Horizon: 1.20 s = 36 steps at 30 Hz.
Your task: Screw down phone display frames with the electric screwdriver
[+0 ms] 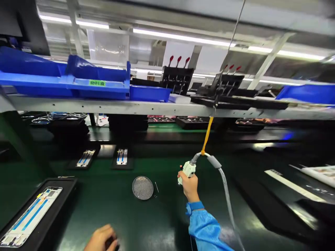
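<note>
My right hand (190, 185) is wrapped around a pale boxy hand-held tool (188, 169) with a small red part at its side. A grey hose (225, 188) loops from the tool's top, and a yellow strap (207, 136) suspends it. The tool's working end is hard to make out. My left hand (103, 237) is low at the bottom edge, fingers curled in towards the thumb; whatever they may hold is hidden. Between the hands, farther forward, lies a round clear textured dish (142, 188), with a thin pale stick (156, 187) and tiny dark specks beside it.
Left, an opened phone body (32, 212) with blue strips rests in a black tray (66, 191). Two more phone bodies (85, 158) (122, 157) lie farther back. A shelf (110, 107) with blue bins (99, 85) and black fixtures (178, 78) crosses above the green bench (125, 216). Black mats (272, 205) lie right.
</note>
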Motion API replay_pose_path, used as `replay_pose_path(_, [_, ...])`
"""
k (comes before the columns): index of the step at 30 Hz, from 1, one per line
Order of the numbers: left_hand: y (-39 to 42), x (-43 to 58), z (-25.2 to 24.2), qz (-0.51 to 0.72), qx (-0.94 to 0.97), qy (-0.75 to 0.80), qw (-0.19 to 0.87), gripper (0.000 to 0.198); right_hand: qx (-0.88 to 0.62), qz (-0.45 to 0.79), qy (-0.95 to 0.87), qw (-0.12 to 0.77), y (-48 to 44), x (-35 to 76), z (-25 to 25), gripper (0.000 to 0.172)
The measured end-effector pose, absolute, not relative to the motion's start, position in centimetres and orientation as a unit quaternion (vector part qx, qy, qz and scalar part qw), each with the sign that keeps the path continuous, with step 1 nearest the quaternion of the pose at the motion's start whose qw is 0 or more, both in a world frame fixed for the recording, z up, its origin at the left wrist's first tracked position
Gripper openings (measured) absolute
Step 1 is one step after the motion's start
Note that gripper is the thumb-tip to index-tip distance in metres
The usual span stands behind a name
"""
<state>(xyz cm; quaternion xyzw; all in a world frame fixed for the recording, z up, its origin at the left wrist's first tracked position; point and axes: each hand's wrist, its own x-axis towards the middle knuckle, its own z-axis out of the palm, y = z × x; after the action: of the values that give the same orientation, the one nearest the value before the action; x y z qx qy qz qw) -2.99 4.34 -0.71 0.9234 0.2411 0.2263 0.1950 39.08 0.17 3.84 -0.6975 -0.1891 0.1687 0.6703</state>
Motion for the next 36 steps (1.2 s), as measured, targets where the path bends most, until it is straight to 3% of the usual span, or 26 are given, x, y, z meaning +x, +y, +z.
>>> replay_pose_path(7, [8.4, 8.2, 0.1, 0.184, 0.95, 0.23, 0.104, 0.02, -0.667, 0.16, -0.236, 0.689, 1.4, 41.1, 3.1, 0.034])
replay_pose_path(13, [8.9, 9.8, -0.6, 0.216, 0.956, 0.19, 0.063, 0.02, -0.642, 0.148, -0.289, 0.694, 0.3, 40.9, 4.0, 0.026])
replay_pose_path(23, [8.8, 9.7, -0.1, 0.257, 0.953, 0.143, 0.067, 0.02, -0.648, 0.137, -0.305, 0.684, 0.1, 39.5, 4.8, 0.034])
replay_pose_path(36, [8.5, 11.1, 0.3, 0.256, 0.957, 0.097, 0.093, 0.017, -0.648, 0.151, -0.334, 0.668, 0.3, 38.5, 5.3, 0.024])
